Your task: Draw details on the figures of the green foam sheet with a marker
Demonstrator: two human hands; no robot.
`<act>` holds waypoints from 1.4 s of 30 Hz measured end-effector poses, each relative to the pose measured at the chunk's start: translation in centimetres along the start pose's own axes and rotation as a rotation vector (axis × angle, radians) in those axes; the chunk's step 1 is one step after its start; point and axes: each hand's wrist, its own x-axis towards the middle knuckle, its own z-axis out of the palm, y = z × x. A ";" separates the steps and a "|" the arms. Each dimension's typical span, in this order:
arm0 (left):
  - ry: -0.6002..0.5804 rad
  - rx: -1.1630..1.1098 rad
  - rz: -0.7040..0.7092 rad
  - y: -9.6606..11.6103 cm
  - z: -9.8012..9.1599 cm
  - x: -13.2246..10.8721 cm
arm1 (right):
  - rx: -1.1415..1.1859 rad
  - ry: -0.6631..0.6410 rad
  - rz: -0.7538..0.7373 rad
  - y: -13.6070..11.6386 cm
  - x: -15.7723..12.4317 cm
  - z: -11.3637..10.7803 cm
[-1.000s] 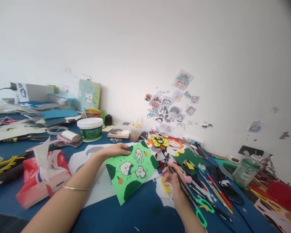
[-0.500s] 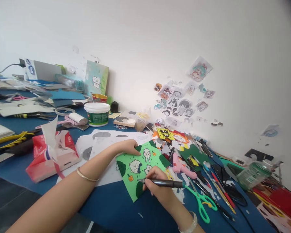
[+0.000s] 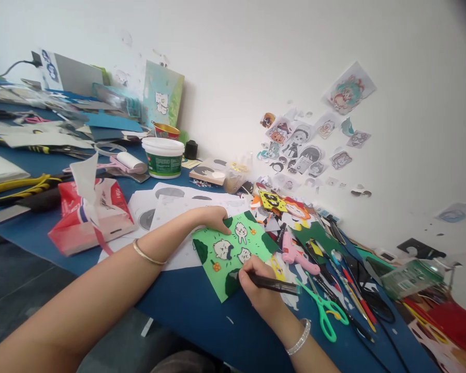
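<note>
A green card point(image 3: 215, 284) with white cartoon animals, small orange flowers and dark green patches lies tilted over the front of the blue table. My left hand point(image 3: 216, 217) grips its far left edge, thumb on top, the other fingers mostly hidden. In my right hand point(image 3: 258, 285) is a black marker pen point(image 3: 277, 284), held in a writing grip. Its tip is hidden behind my fingers, close to the dark green patch at the card's near corner. Printed white sheets point(image 3: 178, 259) lie beneath my left forearm.
Green-handled scissors point(image 3: 326, 317), a pink glue gun point(image 3: 297, 254) and several brushes and pens point(image 3: 351, 290) lie to the right. On the left are a red tissue pack point(image 3: 93, 215) and yellow-and-black-handled pliers point(image 3: 27, 189). A white-lidded tub point(image 3: 163, 158) stands behind.
The view has tilted downward, so the wall and objects sit higher. The marker has moved from beside the orange flower to the dark green patch at the near corner. My left hand keeps its grip.
</note>
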 end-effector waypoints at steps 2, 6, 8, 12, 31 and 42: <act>-0.009 0.010 -0.011 0.2 -0.1 -0.1 | -0.004 -0.008 0.011 0.1 -0.1 0.0; -0.034 0.019 -0.007 0.5 -0.3 -0.3 | 0.011 -0.060 0.032 0.1 -0.2 0.0; -0.042 0.016 -0.003 0.6 -0.3 -0.4 | 0.032 -0.086 0.028 0.1 -0.2 -0.1; -0.040 0.018 -0.005 0.7 -0.3 -0.5 | 0.022 -0.044 0.028 0.0 -0.3 -0.1; -0.031 -0.006 -0.042 1.0 -0.5 -0.7 | 0.120 -0.140 0.072 0.0 -0.2 -0.5; -0.028 -0.003 -0.044 1.0 -0.5 -0.7 | 0.133 -0.158 0.044 -0.1 -0.4 -0.5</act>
